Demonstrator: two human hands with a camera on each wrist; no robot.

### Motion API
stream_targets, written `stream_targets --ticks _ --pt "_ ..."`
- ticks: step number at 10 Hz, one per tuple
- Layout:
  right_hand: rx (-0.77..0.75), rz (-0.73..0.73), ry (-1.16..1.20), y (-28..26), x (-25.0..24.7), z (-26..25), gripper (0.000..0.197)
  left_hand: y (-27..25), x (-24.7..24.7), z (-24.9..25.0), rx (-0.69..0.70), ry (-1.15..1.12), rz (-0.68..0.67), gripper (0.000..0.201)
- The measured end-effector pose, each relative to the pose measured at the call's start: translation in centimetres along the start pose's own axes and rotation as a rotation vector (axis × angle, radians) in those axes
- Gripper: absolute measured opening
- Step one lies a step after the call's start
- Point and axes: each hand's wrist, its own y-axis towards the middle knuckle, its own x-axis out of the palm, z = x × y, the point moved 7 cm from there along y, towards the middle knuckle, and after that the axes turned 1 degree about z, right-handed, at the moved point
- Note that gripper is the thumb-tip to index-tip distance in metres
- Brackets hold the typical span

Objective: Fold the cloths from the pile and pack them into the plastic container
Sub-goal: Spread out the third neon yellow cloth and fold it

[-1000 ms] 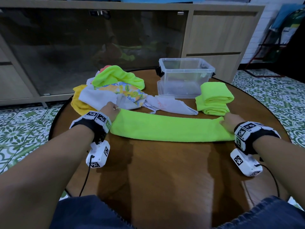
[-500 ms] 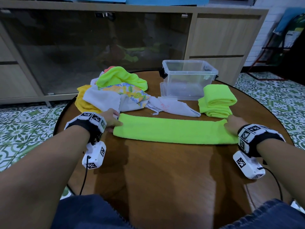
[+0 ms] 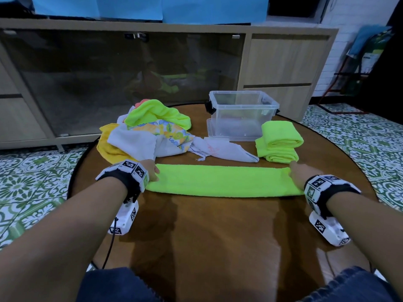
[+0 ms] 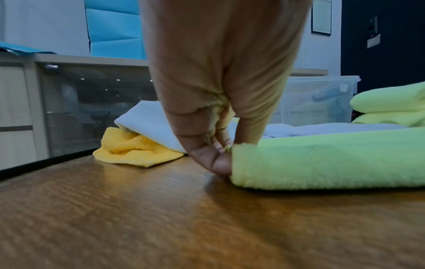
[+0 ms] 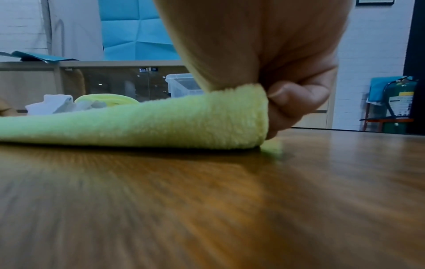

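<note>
You are sitting in what looks like a room of a home, perhaps a living or dining room. You have a round wooden table (image 3: 218, 236) before you, and the floor (image 3: 32, 175) around it is laid with green-and-white patterned tiles. Along the wall behind the table runs a long, low wooden cabinet (image 3: 281, 62) with dark glass doors and plain drawers. The wall (image 3: 353, 22) to your right is white painted brick. Near it a green fire extinguisher (image 5: 401, 102) stands on a red metal rack, which hints at a shared or workplace room instead.
</note>
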Motion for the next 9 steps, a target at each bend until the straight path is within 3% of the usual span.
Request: stream_targets --ticks 2,3,4,6,7,8,9 --pt "-0.065 0.07 -0.131 -1.2 -1.0 -0.5 0.038 -1.2 -0.6 0.6 -0.127 0.122 0.144 0.04" --pt "-0.169 0.167 -0.206 -2.1 -2.2 -1.9 0.037 -2.2 -1.9 3.5 -0.129 0.192 0.247 0.038" --pt "-0.324 0.116 -0.194 -2.1 -2.2 -3.3 0.042 -2.7 -1.9 8.0 0.017 0.23 0.267 0.045" --pt "-0.525 -0.144 -0.244 -3.1 0.2 -2.1 0.072 -4.6 1.3 18.4 0.347 0.183 0.123 0.058" --pt "-0.513 -0.245 -0.302 -3.6 2.3 -0.6 0.082 -5.9 2.3 22.1 0.422 0.156 0.033 0.059" --pt "-0.496 -0.216 -0.295 -3.9 3.0 -0.2 0.083 -5.6 3.9 23.8 0.43 0.151 -0.065 0.06" --pt "-0.49 -0.231 -0.304 -4.3 3.2 -0.2 0.097 -3.8 5.0 22.2 0.387 0.123 -0.071 0.064"
